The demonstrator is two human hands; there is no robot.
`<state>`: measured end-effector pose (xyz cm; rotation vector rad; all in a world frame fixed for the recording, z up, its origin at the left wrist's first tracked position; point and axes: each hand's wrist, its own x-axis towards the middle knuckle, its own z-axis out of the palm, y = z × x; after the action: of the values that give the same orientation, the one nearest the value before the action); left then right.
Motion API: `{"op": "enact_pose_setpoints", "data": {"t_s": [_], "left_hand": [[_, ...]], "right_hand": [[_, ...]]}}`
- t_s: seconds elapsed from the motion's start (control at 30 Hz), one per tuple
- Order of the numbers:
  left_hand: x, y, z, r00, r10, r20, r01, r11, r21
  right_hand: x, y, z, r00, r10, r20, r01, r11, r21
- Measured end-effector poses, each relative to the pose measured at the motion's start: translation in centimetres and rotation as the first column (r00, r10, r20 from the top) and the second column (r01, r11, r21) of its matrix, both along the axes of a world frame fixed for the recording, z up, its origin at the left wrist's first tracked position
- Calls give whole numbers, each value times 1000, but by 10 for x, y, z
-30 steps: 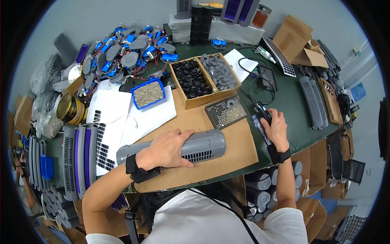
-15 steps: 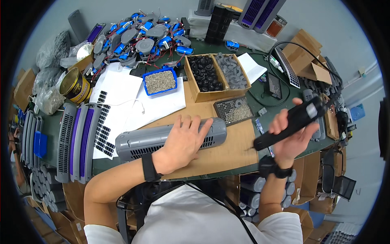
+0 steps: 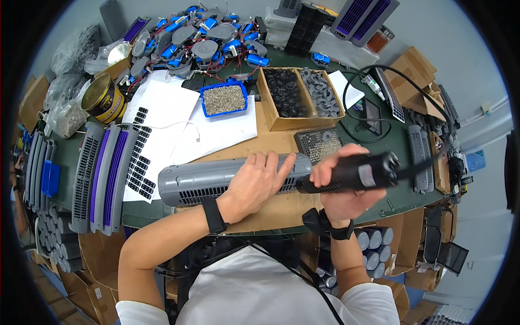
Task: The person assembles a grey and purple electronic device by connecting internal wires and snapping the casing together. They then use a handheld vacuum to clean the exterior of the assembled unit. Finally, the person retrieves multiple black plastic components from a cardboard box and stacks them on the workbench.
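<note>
A long grey plastic housing [image 3: 195, 174] with slotted vents lies lengthwise on a cardboard sheet [image 3: 271, 208] in front of me. My left hand [image 3: 257, 181] curves over its right half, fingers across the top, holding it. Wrapped in my right hand [image 3: 346, 187] is a black electric screwdriver [image 3: 355, 174], its cable trailing off to the right. The screwdriver lies nearly level, its nose at the housing's right end. Its tip is hidden there, so whether it touches a screw cannot be made out.
Behind the housing are a blue tray [image 3: 225, 99] of small screws, a divided box [image 3: 287, 123] of black and grey parts, and a dark parts tray [image 3: 318, 143]. Slatted grey and purple housings [image 3: 111, 179] stand at left. Blue battery packs with wires [image 3: 206, 50] heap up at the back.
My right hand has moved left, bringing the screwdriver from out over the table's right side to the housing's right end. My left hand stays on the housing. The view has shifted slightly.
</note>
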<state>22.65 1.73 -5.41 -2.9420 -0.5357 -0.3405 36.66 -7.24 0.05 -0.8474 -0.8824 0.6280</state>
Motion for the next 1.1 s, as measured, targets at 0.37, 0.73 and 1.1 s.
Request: {"op": "enact_pose_setpoints", "data": {"t_s": [0.37, 0.73, 1.1], "left_hand": [[-1, 2, -4, 999, -48, 27, 45, 994, 98], [1, 0, -5, 1000, -14, 28, 12, 999, 52], [1, -1, -10, 996, -12, 84, 6, 997, 82]], "right_hand": [[-7, -2, -6, 991, 80, 105, -67, 990, -128], [-7, -3, -2, 978, 97, 186, -57, 976, -212], [0, -6, -12, 967, 178, 180, -154, 978, -142]]}}
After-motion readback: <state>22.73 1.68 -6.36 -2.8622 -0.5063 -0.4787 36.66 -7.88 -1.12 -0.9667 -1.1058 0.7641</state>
